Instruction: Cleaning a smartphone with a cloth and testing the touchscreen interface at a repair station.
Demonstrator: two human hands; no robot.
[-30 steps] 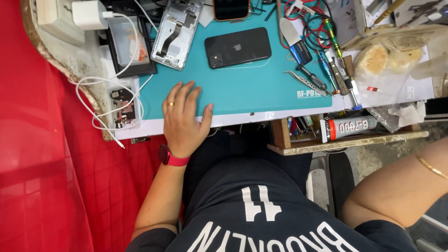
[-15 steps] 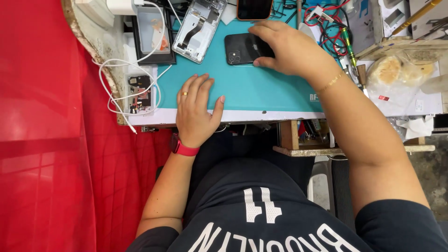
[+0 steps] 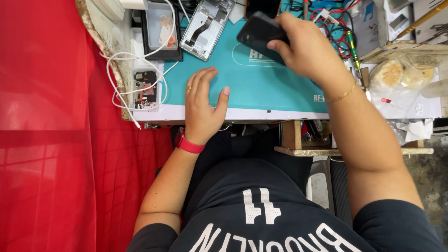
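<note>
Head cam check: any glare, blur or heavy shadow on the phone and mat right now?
Head view: evenly lit, no harsh shadows; the black phone in the right hand is slightly motion-soft; the teal mat under the left hand stays glare-free; frame edges look wide-angle stretched.

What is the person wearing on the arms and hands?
The left hand has a thin gold ring on one finger and a red wristband at the wrist. The right hand has a thin gold chain bracelet. Both forearms are bare; short dark sleeves begin near the shoulders.
</note>
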